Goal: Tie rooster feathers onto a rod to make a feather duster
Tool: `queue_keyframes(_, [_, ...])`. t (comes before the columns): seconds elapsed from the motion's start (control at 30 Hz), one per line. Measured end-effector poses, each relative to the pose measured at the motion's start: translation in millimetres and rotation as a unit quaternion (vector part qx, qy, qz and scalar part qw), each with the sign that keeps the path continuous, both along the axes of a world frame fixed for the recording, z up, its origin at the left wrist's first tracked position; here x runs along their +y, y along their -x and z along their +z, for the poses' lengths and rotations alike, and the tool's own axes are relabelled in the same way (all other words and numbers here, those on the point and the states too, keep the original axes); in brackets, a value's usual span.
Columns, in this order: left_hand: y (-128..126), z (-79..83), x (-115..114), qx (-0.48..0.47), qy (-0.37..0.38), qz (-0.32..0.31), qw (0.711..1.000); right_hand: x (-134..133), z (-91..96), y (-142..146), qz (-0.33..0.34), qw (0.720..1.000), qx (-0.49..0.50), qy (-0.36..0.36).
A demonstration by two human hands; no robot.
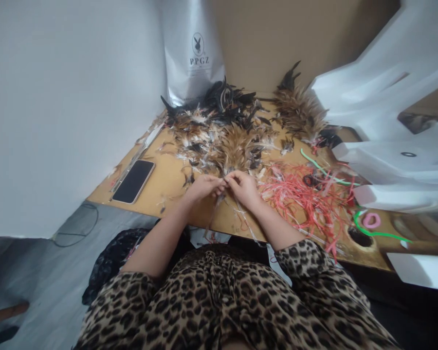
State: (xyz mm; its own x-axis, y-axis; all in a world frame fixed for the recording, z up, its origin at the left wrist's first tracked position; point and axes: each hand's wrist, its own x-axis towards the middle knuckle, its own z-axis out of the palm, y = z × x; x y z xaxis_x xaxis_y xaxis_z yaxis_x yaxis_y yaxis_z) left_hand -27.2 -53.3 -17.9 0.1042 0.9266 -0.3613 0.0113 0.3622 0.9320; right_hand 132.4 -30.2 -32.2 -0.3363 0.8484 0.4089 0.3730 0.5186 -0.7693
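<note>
My left hand (207, 186) and my right hand (243, 186) meet near the table's front edge, both with fingers pinched together. Between them they grip the lower end of a brown feather bundle (236, 145), whose plumes fan out away from me. Thin pale strings (241, 214) hang down below my fingers toward the table edge. Just beyond lies a loose heap of brown, white and black feathers (200, 133). The exact spot where the fingertips press on the quills is too small to make out.
A phone (134, 181) lies at the left. Red and white strings (299, 194) are piled on the right, beside green strips (326, 172) and a pink ring (371, 220). Another feather bundle (301, 112) rests behind them. A white machine (387, 146) borders the right; a silver bag (193, 58) stands behind.
</note>
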Motion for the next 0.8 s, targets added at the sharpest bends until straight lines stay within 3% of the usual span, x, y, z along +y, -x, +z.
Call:
queue_keyframes(0.17, [2.4,4.6,7.1,-0.094,0.087,-0.034,0.991,-8.0,5.6,0.1,0.018,0.982,-0.131,-0.137])
queue_keyframes(0.3, [5.3,2.9,11.9,-0.103,0.128,-0.021,0.986,-9.1,8.1,-3.0,0.025,0.955,-0.222,-0.193])
queue_keyframes(0.6, [6.4,8.7,9.5,-0.014,0.137,-0.018,0.990,1.1,6.3,-11.2,0.112,0.970,-0.171,-0.135])
queue_keyframes(0.8, [1.6,19.4,9.2,0.153,0.055,-0.026,0.986,2.1,7.0,-9.2,0.111,0.972,-0.170,-0.121])
